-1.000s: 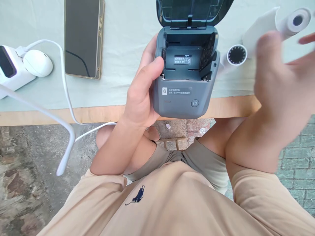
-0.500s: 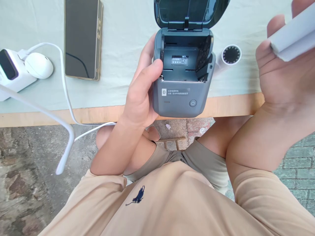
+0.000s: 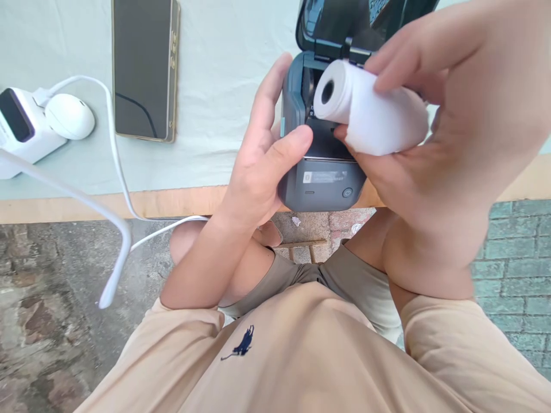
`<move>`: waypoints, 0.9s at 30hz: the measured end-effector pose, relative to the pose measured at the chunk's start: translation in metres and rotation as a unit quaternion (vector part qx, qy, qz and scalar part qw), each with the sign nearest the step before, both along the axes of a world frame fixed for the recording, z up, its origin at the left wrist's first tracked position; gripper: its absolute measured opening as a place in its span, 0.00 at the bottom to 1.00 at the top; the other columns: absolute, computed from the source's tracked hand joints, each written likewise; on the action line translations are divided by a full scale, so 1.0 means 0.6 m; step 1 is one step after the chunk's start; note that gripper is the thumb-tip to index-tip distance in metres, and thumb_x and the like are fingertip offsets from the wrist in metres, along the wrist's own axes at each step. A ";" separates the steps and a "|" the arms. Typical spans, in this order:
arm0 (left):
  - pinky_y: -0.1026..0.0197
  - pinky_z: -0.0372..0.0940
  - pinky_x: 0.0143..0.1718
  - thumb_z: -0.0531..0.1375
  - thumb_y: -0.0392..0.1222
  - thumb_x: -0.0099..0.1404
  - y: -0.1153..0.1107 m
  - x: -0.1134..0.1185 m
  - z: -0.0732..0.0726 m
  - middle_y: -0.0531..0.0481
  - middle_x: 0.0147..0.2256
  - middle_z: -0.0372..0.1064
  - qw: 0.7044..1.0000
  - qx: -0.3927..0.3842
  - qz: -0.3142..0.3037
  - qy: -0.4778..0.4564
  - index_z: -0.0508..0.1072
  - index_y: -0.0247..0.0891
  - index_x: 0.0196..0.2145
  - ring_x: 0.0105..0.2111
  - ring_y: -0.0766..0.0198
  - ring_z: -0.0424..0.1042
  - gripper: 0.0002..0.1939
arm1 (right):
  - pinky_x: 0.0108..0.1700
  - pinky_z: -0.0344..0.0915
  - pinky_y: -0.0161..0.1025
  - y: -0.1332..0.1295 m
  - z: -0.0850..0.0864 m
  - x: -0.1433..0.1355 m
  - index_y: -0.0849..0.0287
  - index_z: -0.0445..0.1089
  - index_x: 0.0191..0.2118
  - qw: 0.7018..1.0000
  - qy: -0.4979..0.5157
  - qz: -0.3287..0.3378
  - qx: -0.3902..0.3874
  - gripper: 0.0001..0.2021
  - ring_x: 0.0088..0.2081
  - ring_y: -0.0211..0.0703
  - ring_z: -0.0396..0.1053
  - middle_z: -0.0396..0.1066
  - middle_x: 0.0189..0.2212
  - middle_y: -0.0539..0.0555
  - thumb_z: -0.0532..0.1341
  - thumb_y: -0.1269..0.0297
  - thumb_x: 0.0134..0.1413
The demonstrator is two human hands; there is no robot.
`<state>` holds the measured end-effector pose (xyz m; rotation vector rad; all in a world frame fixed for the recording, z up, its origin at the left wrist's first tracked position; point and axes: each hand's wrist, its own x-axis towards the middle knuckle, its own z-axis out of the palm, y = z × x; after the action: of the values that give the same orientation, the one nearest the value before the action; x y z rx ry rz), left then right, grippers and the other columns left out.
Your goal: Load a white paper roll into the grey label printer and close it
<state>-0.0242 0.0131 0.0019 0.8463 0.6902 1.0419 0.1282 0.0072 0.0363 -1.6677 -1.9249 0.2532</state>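
Note:
A dark grey label printer (image 3: 327, 192) sits at the table's front edge with its glossy black lid (image 3: 331, 26) raised. My left hand (image 3: 267, 155) grips its left side, the thumb lying over the rim of the paper bay. In my right hand (image 3: 447, 109) is a white paper roll (image 3: 387, 115), pinched between thumb and fingers. The roll's hollow core faces left, and a loose end of paper hangs along its front. It is tilted over the open bay and covers much of it; whether it touches the inside I cannot tell.
A phone (image 3: 142, 69) lies on the pale cloth (image 3: 215, 115) at the left. Beside it are a white charger with a dark display (image 3: 17, 115), a white rounded plug (image 3: 69, 116) and white cables (image 3: 114, 149). The table's wooden edge (image 3: 185, 201) runs across in front of me.
My right hand has come in from the right with the paper roll, bringing it over the printer's bay. The printer has shifted slightly right and turned a little in my left hand.

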 end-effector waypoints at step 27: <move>0.56 0.70 0.45 0.62 0.44 0.55 0.004 -0.006 -0.022 0.47 0.53 0.70 0.995 0.064 -0.011 0.076 0.46 0.47 0.65 0.50 0.52 0.72 0.45 | 0.56 0.58 0.53 -0.034 0.016 0.036 0.48 0.64 0.44 0.993 -0.053 0.110 0.008 0.13 0.53 0.52 0.61 0.65 0.44 0.52 0.58 0.49 0.56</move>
<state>-0.0276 0.0157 -0.0113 1.0508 0.7451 1.0166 0.1499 -0.0134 0.0456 -1.4860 -2.1866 0.2370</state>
